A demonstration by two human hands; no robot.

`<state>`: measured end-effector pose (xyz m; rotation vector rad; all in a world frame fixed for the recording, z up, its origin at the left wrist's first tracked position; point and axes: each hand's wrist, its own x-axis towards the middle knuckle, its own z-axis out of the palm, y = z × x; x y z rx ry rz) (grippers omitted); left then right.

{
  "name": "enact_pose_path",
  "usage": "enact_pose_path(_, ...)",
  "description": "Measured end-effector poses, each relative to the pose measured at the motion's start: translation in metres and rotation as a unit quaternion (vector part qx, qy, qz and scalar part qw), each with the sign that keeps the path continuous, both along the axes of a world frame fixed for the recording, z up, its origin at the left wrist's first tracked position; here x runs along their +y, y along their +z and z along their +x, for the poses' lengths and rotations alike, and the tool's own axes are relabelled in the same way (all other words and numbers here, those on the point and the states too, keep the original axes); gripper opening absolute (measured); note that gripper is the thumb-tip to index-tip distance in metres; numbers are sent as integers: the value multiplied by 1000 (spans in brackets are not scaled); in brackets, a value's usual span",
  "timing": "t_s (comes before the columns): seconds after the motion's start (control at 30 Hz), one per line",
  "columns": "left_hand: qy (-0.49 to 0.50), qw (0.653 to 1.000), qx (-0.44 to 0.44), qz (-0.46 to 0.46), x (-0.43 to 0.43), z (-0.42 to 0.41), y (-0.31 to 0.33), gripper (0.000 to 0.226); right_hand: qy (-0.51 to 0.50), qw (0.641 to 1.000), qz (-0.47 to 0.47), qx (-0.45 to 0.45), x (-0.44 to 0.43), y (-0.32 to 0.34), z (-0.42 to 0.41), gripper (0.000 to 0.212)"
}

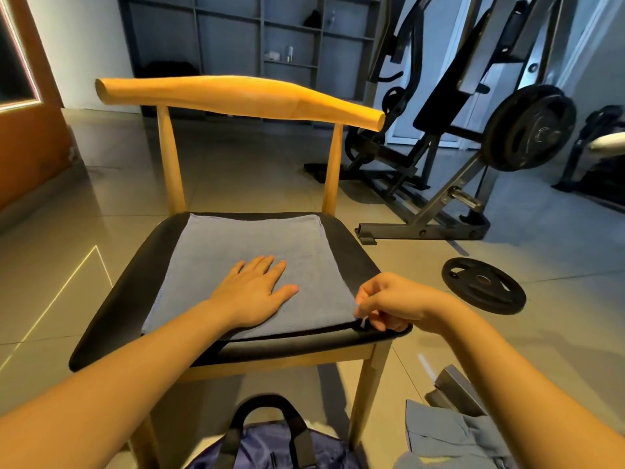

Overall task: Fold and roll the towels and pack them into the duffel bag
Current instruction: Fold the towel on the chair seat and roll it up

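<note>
A grey-blue towel (270, 245) lies spread flat on the black seat of a wooden chair (236, 96). My left hand (253, 289) presses flat on the towel's near middle, fingers straight. My right hand (385, 306) pinches the towel's near right corner at the seat's front edge. A dark blue duffel bag (270, 448) with black handles sits on the floor below the chair's front. More grey-blue towels (449, 438) lie heaped on the floor at the lower right.
A black weight plate (483, 286) lies on the tiled floor right of the chair. A weight machine (473, 130) with a loaded plate stands behind it. A grey shelf unit (257, 38) lines the back wall. An orange door is at the left.
</note>
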<state>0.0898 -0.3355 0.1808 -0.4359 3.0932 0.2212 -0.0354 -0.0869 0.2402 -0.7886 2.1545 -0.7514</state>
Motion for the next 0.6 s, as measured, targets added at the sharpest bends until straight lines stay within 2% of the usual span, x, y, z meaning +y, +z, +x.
enact_pose_path(0.07,-1,1000,2,-1,-1,0,0,84,-5,999,14,-42,8,3,-3,10)
enact_pose_path(0.13,-1,1000,2,-2,-1,-1,-1,83,-19,998,10,-61,4,1,3,21)
enact_pose_path(0.23,1,1000,0,-5,-1,-2,-1,81,-57,998,-13,-12,-14,-7,16,34)
enact_pose_path(0.3,-1,1000,3,-7,-1,-1,-1,80,-60,998,-1,35,-19,-11,19,33)
enact_pose_path(0.4,-3,1000,19,6,0,4,2,80,-75,996,32,47,-11,-8,18,31)
enact_pose_path(0.6,-19,1000,24,3,-10,45,5,82,-122,992,-20,-32,-3,-3,30,27)
